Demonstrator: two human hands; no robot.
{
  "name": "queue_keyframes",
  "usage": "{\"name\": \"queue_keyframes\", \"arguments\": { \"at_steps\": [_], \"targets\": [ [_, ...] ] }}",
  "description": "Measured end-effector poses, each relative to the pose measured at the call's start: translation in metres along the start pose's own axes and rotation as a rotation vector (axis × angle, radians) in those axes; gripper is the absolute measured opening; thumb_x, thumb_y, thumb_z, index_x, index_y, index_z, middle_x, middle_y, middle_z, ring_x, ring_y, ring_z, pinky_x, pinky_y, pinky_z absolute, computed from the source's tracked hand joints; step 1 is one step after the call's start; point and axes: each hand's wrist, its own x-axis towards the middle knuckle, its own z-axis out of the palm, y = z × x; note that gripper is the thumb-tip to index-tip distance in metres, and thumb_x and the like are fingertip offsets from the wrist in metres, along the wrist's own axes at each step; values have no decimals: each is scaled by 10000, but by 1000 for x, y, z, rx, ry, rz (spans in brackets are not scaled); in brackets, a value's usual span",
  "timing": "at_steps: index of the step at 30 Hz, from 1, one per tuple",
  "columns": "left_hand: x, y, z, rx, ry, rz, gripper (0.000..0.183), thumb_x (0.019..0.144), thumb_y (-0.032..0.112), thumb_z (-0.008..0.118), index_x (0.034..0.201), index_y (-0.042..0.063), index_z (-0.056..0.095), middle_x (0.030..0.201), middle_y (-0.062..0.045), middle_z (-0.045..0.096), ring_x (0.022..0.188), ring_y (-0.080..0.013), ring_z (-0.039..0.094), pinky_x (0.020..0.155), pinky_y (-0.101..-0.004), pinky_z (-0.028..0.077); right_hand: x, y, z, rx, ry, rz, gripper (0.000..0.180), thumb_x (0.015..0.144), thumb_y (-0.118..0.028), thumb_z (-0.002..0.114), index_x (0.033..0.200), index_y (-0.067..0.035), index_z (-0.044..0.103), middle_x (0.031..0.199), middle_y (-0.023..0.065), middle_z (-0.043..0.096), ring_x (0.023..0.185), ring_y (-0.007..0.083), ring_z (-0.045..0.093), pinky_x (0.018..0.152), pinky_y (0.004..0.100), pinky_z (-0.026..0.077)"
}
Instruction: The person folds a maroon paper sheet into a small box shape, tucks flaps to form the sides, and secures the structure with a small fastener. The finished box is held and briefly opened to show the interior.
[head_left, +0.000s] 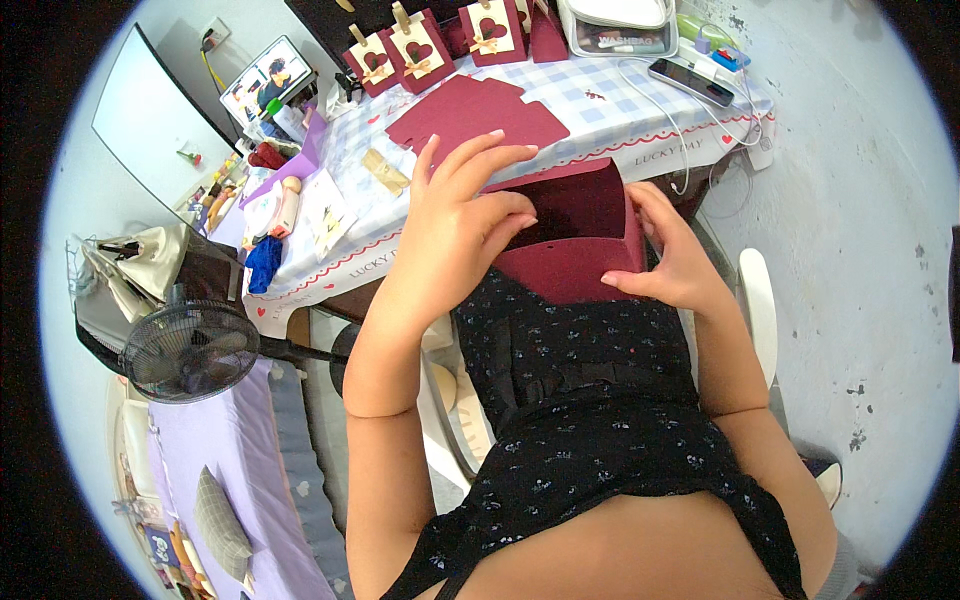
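A dark red paper box (577, 266) with an open top is before me, over my lap at the table's edge. My right hand (671, 255) holds its right side, thumb on the near face and fingers around the far side. Over the left part of the opening is my left hand (465, 217), thumb and forefinger tips close together, the other fingers spread. Whether they pinch anything cannot be told; this hand hides the box's left end. Beyond it, a flat dark red die-cut card sheet (480, 112) lies on the checked tablecloth (600, 120).
Several finished red gift bags (416, 52) with hearts and bows stand at the back. A phone (690, 82), white cable (682, 150) and clear wash bag (622, 34) are at the right. Leftward are a tan packet (385, 171), a purple organizer (304, 157) and a fan (191, 349).
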Motion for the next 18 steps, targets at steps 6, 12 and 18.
{"name": "queue_keyframes", "arguments": {
  "at_steps": [6, 12, 18],
  "targets": [
    [8, -5, -3, -173, 11, 20, 138, 749, 68, 708, 886, 52, 699, 1169, -71, 657, 1175, -311, 556, 1042, -474, 363, -3, 6, 7, 387, -97, 168, 818, 668, -149, 840, 1343, 24, 413, 1281, 102, 493, 1189, 180, 479, 1045, 341, 370],
    [10, -4, -6, -427, -23, -235, 139, 807, -3, 653, 935, 9, 705, 978, -106, 713, 930, -237, 670, 845, -324, 499, -5, 1, 4, 514, -156, 250, 827, 663, -156, 841, 1350, 13, 412, 1271, 102, 532, 1189, 190, 501, 1049, 340, 367],
    [8, -7, -6, -554, -25, -396, 164, 847, 3, 641, 989, 12, 721, 889, -60, 723, 790, -92, 635, 739, -242, 495, -6, -8, 2, 537, -200, 237, 853, 651, -164, 849, 1357, 16, 406, 1274, 102, 527, 1198, 194, 495, 1062, 346, 350]
  ]
}}
